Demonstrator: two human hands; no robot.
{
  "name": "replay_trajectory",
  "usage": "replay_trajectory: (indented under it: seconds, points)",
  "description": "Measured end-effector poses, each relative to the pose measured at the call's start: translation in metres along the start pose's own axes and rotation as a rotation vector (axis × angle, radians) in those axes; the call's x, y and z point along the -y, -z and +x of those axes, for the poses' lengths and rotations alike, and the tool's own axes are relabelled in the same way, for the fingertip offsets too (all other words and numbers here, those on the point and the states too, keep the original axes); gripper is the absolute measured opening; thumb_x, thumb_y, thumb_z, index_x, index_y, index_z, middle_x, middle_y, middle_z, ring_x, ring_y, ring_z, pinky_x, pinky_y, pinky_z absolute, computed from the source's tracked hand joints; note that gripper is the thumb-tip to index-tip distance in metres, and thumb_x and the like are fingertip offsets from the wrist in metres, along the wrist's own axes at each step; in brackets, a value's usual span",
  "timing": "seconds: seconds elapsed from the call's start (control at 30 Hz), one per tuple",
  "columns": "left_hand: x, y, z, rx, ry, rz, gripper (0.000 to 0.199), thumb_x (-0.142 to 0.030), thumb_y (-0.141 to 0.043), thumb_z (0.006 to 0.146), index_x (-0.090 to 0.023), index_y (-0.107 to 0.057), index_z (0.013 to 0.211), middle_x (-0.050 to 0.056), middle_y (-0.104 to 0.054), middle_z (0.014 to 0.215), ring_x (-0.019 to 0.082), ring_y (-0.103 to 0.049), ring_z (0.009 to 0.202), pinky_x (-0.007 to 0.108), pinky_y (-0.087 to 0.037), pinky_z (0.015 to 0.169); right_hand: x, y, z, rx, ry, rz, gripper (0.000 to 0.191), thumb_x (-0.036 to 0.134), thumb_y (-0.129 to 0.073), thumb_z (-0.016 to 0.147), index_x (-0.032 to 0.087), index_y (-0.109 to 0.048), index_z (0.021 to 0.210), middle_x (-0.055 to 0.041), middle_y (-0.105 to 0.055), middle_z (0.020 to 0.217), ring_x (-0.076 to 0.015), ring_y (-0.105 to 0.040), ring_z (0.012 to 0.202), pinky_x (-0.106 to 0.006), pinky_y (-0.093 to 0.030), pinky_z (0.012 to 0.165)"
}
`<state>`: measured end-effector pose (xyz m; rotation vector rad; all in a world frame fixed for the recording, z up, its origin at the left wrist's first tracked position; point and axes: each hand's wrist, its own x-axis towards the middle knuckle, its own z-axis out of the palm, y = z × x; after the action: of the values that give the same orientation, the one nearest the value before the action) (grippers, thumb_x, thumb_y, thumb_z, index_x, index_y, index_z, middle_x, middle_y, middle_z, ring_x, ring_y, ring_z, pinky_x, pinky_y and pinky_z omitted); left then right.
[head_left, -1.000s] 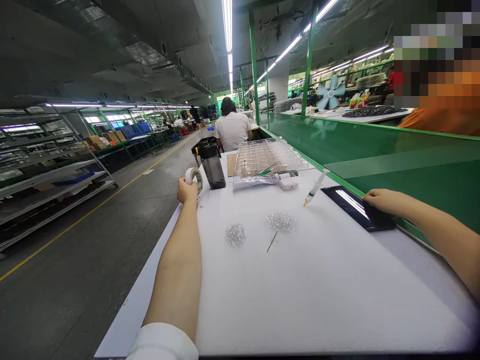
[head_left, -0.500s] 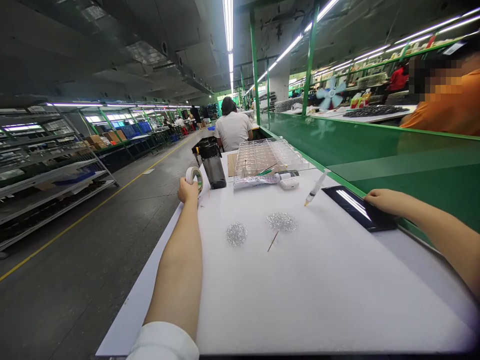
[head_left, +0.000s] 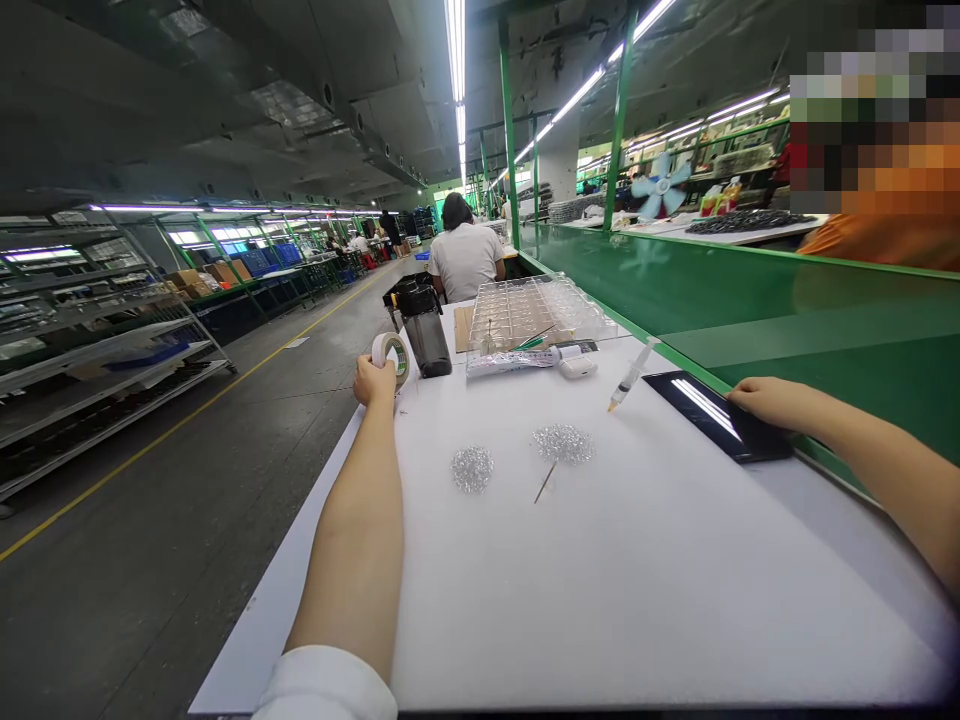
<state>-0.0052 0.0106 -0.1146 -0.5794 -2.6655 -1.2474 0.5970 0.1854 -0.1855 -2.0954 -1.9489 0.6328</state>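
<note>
At the table's left edge, my left hand is closed round a roll of tape, which stands on its side beside a dark bottle. My right hand lies at the far right, fingers curled over the edge of a shiny black tablet; the fingertips are partly hidden. A syringe with an orange tip lies left of the tablet. Two piles of tiny clear pieces, a left pile and a right pile, sit between my arms. A thin brown stick touches the right pile.
Clear plastic trays stand at the table's far end, with a plastic packet and a white case before them. A green conveyor belt runs along the right. One person sits ahead; another in orange is across the belt.
Both hands stay in place, with the tape roll turned very slightly. The person in orange across the belt has shifted.
</note>
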Motion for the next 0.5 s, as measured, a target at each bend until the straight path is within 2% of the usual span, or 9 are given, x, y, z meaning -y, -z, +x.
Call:
replay_trajectory:
  seconds: [0.1,0.2,0.37,0.5]
  points:
    - [0.001,-0.0013,0.001,0.013,-0.02,-0.013,0.034,-0.019,-0.084,0.103,-0.031,-0.069,0.132,0.016,-0.083,0.151,0.038,-0.08,0.146,0.053,-0.064,0.124,0.0017,0.001,-0.0025,0.0,-0.006,-0.016,0.032,0.035,-0.056,0.116,0.026,-0.067,0.087,-0.011,-0.074,0.089,-0.0274,-0.071,0.078,-0.035,-0.056,0.062]
    - [0.0027,-0.0016,0.0015,0.069,-0.003,-0.005,0.039,-0.013,-0.088,0.097,-0.03,-0.07,0.127,0.018,-0.083,0.147,0.042,-0.081,0.143,0.057,-0.066,0.121,0.0016,0.0003,-0.0016,-0.004,-0.011,-0.021,0.029,0.035,-0.058,0.113,0.026,-0.066,0.087,-0.0108,-0.074,0.088,-0.0277,-0.071,0.078,-0.034,-0.056,0.062]
    - [-0.0003,-0.0002,-0.0011,0.059,-0.019,0.047,0.028,-0.019,-0.086,0.101,-0.03,-0.069,0.119,0.016,-0.084,0.143,0.041,-0.081,0.142,0.055,-0.066,0.121,-0.0002,-0.0007,0.0016,-0.012,-0.001,0.0,0.021,0.036,-0.067,0.102,0.026,-0.063,0.083,-0.0117,-0.073,0.086,-0.0308,-0.072,0.08,-0.037,-0.058,0.063]
    - [-0.0035,0.0003,-0.0038,0.018,-0.038,0.052,0.02,-0.024,-0.079,0.107,-0.028,-0.069,0.123,0.018,-0.082,0.148,0.039,-0.08,0.143,0.052,-0.063,0.123,0.003,0.0016,-0.0037,-0.006,0.001,0.007,0.024,0.038,-0.064,0.103,0.027,-0.061,0.082,-0.0128,-0.073,0.086,-0.0314,-0.072,0.081,-0.038,-0.058,0.064]
